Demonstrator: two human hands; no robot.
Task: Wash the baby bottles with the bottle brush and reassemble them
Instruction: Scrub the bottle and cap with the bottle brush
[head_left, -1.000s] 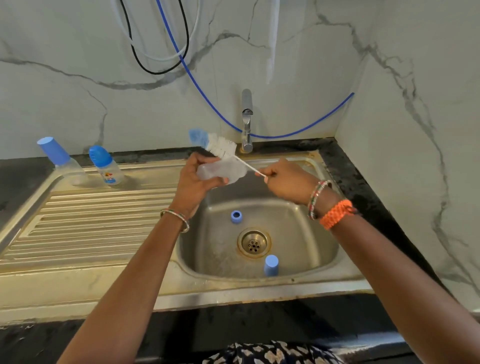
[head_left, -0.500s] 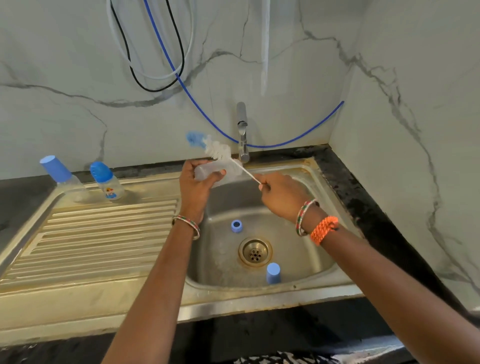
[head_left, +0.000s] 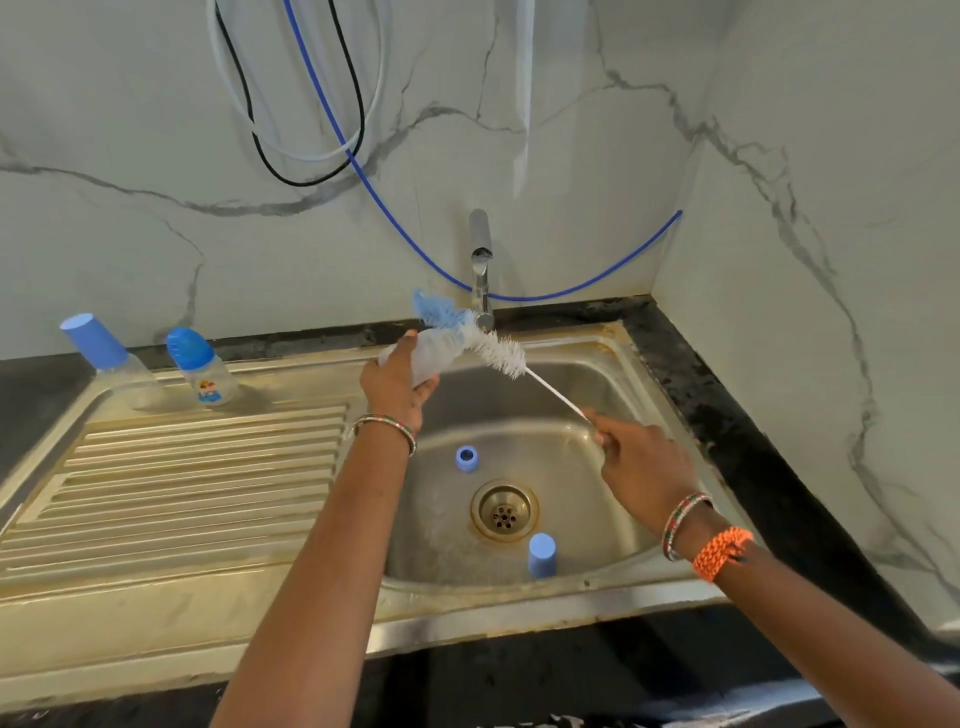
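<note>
The left hand (head_left: 397, 382) grips a clear, uncapped plastic baby bottle (head_left: 434, 353), tilted on its side above the back left corner of the stainless steel sink basin (head_left: 613, 415). The right hand (head_left: 641, 465) pinches the thin white wire handle of the long bottle brush (head_left: 506, 356), whose white bristles and blue tip lie across the bottle's upper end, just under the chrome tap (head_left: 480, 270). Whether the brush is inside the bottle or only beside its mouth is hard to tell.

The likeliest slip is at the handle. It is thin, probably wet, and held far from the bristles, so a hard push could bend it or let it twist out of the fingers, and the brush would drop into the basin. The bottle looks slick too; held only around its base end, it could be levered out of the palm if the bristles catch in the neck.

Loose parts add a second risk. A small blue plastic ring (head_left: 466, 459) and a blue plastic cap (head_left: 542, 555) sit on the basin floor on either side of the round drain (head_left: 504, 510), so a dropped brush or bottle could knock them about, and dirty water pools around them there.

Two other baby bottles, one with a tall blue cap (head_left: 104, 353) and one with a rounded blue cap (head_left: 202, 369), stand on the ribbed steel draining board (head_left: 208, 478) near its back left edge, well apart from the hands; a wide sweep of the left elbow seems the only threat to them.
</note>
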